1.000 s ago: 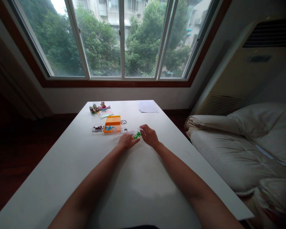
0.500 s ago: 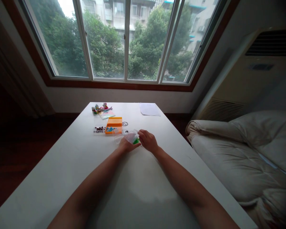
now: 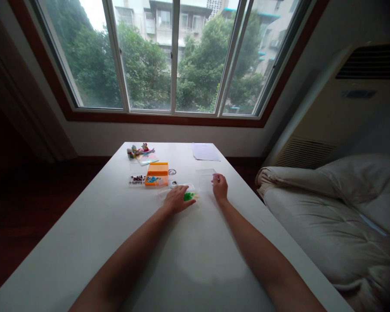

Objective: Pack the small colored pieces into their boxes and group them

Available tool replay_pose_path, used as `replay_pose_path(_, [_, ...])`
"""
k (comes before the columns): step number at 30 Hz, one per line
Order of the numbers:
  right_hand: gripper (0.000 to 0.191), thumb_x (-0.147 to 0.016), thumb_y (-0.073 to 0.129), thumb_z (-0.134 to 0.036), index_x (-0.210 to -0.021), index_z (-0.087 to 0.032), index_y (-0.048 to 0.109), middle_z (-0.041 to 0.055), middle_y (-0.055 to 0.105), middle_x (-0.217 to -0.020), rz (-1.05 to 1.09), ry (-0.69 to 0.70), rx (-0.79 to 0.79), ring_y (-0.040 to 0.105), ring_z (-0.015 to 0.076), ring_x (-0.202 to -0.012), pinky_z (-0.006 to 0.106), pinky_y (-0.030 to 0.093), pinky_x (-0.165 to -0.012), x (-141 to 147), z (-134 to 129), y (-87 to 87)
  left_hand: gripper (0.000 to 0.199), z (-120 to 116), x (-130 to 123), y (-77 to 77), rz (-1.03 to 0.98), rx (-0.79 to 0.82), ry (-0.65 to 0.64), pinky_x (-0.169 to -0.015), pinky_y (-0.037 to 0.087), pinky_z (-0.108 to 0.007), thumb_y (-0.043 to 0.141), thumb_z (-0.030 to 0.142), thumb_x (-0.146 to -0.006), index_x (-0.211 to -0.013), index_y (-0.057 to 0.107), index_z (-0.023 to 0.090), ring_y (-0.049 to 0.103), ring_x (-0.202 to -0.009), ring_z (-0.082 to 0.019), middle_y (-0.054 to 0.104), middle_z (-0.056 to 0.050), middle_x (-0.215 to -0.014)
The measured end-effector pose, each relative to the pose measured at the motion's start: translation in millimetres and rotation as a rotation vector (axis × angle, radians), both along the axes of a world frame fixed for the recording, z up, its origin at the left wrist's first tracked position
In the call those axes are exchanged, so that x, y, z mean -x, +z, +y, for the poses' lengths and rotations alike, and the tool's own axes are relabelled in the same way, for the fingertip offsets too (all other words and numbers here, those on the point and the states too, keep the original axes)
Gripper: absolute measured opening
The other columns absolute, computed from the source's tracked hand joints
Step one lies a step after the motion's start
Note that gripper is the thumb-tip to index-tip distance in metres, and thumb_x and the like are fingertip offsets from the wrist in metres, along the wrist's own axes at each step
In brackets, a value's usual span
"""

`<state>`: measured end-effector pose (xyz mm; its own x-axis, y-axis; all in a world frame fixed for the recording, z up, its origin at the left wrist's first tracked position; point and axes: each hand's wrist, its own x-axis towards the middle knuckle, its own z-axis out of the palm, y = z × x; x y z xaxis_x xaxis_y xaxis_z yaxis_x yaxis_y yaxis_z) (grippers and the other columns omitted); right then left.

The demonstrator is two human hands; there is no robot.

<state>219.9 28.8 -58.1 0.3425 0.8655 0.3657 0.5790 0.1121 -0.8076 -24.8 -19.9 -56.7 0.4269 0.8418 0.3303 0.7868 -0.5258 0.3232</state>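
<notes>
My left hand [image 3: 175,199] lies over a clear plastic box with thumb and fingers apart. Small green pieces [image 3: 188,196] show between its thumb and fingers, and pale yellowish bits [image 3: 195,196] lie just to their right. Over to the right, my right hand [image 3: 220,186] has its fingers closed on the edge of a thin, see-through plastic piece [image 3: 205,175], perhaps a lid. Beyond my left hand stands an opened orange case [image 3: 157,168] with blue pieces [image 3: 153,179] in it. Dark brown pieces [image 3: 138,178] sit in a clear tray at its left.
Small colourful toy figures [image 3: 138,150] stand at the table's far left corner, near a pale coloured sheet [image 3: 147,159]. White paper [image 3: 205,152] lies at the far right. A ring-shaped item [image 3: 172,172] is beside the orange case. A padded sofa [image 3: 312,208] flanks the table [image 3: 110,229].
My right hand has moved right, away from my left, carrying the clear plastic piece. The green pieces are now uncovered under my left hand, whose fingers are more spread.
</notes>
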Motion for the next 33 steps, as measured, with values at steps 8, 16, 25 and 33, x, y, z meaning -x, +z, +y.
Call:
replay_pose_path(8, [0.033, -0.087, 0.051, -0.04, -0.104, -0.019, 0.07, 0.0096, 0.072, -0.1, -0.152, -0.161, 0.126, 0.063, 0.0223, -0.091, 0.03, 0.046, -0.083, -38.2, 24.1, -26.0, 0.051, -6.6, 0.5, 12.8, -0.022, -0.069, -0.053, -0.102, 0.039, -0.043, 0.039, 0.063, -0.096, -0.118, 0.067, 0.025, 0.055, -0.112, -0.025, 0.065, -0.008, -0.117])
replay_pose_path(16, [0.031, -0.089, 0.042, -0.034, -0.098, -0.017, 0.067, 0.0102, 0.07, -0.096, -0.196, -0.192, -0.18, 0.061, 0.0216, -0.085, 0.031, 0.045, -0.08, -30.5, 9.8, -9.1, 0.039, 2.9, 10.7, 12.4, -0.087, -0.07, 0.032, -0.109, 0.034, -0.045, 0.05, 0.053, -0.095, -0.115, 0.068, 0.024, 0.049, -0.121, -0.026, 0.063, -0.008, -0.123])
replay_pose_path(25, [0.025, -0.091, 0.045, -0.023, -0.1, -0.021, 0.068, 0.0055, 0.071, -0.092, -0.406, 0.272, -0.258, 0.064, 0.0191, -0.082, 0.028, 0.046, -0.078, 20.4, -20.3, 8.7, 0.04, 1.9, 9.1, 4.6, 0.017, -0.06, -0.042, -0.113, 0.031, -0.051, 0.063, 0.045, -0.087, -0.122, 0.063, 0.025, 0.044, -0.129, -0.03, 0.054, -0.01, -0.137])
replay_pose_path(33, [0.017, -0.093, 0.051, -0.02, -0.093, -0.022, 0.068, 0.0043, 0.068, -0.089, -0.633, 0.569, -0.189, 0.061, 0.0173, -0.083, 0.027, 0.045, -0.078, 47.2, -36.1, 9.3, 0.056, -10.8, 52.7, -0.5, 0.133, -0.045, -0.096, -0.116, 0.029, -0.053, 0.066, 0.042, -0.085, -0.138, 0.052, 0.029, 0.037, -0.138, -0.031, 0.045, -0.008, -0.149])
